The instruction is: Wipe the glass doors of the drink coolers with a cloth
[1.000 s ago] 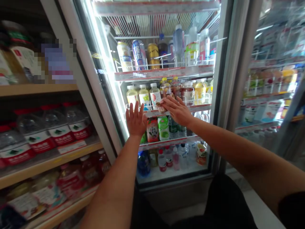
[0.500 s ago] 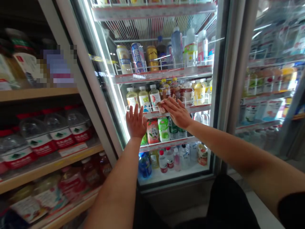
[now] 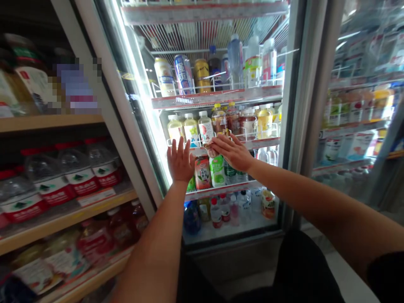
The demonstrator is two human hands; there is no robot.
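Note:
My left hand (image 3: 181, 163) is raised at the glass door (image 3: 285, 176) of a lit drinks fridge, its fingers spread and holding nothing; it appears to rest on the glass. To its right, my right hand (image 3: 232, 152) lies fairly flat over a small crumpled cloth (image 3: 212, 149) and presses it to the same pane. Most of that cloth is hidden under the palm and fingers. Behind the glass, around both hands, stand a white-capped juice bottle (image 3: 205, 126), a red drink carton (image 3: 202, 173) and a green carton (image 3: 217, 171).
On the left, an open shelf (image 3: 53, 221) carries several red-labelled water bottles (image 3: 74, 174). A metal door frame (image 3: 311, 105) runs down the right side, with another glass-fronted fridge (image 3: 356, 168) of drinks beyond it. My dark-clothed knee (image 3: 303, 265) is close below the door.
My right hand has slid slightly left and down across the glass with the cloth. My left hand has stayed in nearly the same place.

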